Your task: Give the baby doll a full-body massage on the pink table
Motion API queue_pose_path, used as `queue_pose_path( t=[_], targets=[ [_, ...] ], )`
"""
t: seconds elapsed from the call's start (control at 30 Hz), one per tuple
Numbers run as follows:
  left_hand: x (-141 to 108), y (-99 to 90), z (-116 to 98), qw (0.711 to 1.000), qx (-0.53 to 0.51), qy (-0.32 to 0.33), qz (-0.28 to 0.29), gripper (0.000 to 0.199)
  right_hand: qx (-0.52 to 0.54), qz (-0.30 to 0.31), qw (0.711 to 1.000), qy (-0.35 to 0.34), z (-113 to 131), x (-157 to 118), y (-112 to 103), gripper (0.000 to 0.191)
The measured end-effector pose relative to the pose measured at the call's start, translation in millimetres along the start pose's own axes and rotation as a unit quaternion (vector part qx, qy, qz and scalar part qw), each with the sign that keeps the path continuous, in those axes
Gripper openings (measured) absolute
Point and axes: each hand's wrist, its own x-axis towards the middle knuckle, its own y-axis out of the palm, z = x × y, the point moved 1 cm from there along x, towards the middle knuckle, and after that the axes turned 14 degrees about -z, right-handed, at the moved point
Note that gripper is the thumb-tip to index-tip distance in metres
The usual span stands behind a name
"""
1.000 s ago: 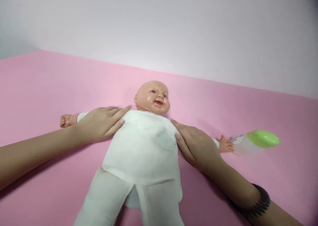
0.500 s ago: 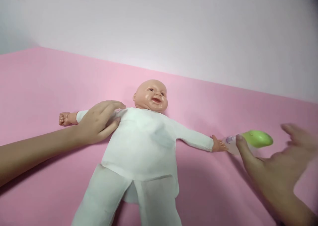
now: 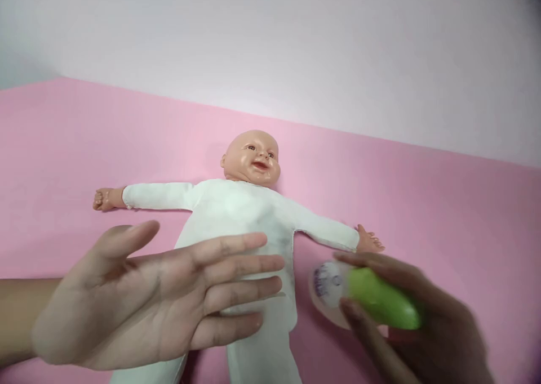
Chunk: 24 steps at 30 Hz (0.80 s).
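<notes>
A baby doll (image 3: pixel 251 159) in white cloth lies on its back, arms spread wide. Over its belly and legs my left hand (image 3: pixel 156 294) is held palm up, fingers stretched out, with nothing in it. To the right, my right hand (image 3: pixel 414 316) grips a clear bottle with a green cap (image 3: pixel 329 285), tilted so that its clear end points left. Purple print shows on the bottle but is too blurred to read. The bottle is beside the doll's body, below its outstretched arm. My left hand hides part of the doll's torso and one leg.
Pink sheeting (image 3: pixel 443 192) covers the surface under the doll. Behind it rises a pale wall (image 3: pixel 270 46), meeting the pink along a slanting edge. The doll's two arms reach out to the left and right.
My left hand has left the doll's shoulder and turned palm up, closer to me. My right hand, open beside the bottle before, has closed on it and brought it left and nearer.
</notes>
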Motion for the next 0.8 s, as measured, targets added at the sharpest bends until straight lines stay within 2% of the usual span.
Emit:
queue_pose_path(
  t=[0.1,0.23,0.3,0.4,0.57,0.67,0.73,0.8],
  targets=[
    [4.6,-1.5,1.5,0.994,-0.078,-0.071,0.020,0.091,0.079,0.029,0.996,0.008,14.8,-10.4,19.0,0.048],
    [4.6,-5.4,9.0,0.986,-0.135,-0.077,0.058,0.085,0.128,0.087,0.988,0.016,14.0,-18.9,27.6,0.065],
    [4.0,-6.2,12.8,0.982,-0.159,-0.074,0.073,0.081,0.125,0.107,0.986,0.004,12.9,-18.9,26.8,0.073],
    [6.2,-3.6,15.8,0.977,-0.179,-0.088,0.074,0.085,0.100,0.117,0.988,-0.008,14.7,-15.7,26.5,0.075],
    [17.5,9.8,15.4,0.973,-0.193,-0.109,0.061,0.088,0.098,0.118,0.988,0.000,21.9,-14.7,30.0,0.077],
    [22.5,17.7,15.1,0.975,-0.181,-0.104,0.072,0.078,0.074,0.082,0.994,0.020,21.4,-17.1,29.8,0.077],
    [25.7,22.4,14.5,0.978,-0.177,-0.095,0.062,0.073,0.043,0.057,0.997,0.008,18.6,-18.6,28.5,0.078],
    [31.1,27.6,13.2,0.977,-0.189,-0.089,0.036,0.077,0.013,0.044,0.999,-0.024,15.3,-20.3,27.0,0.082]
  ],
)
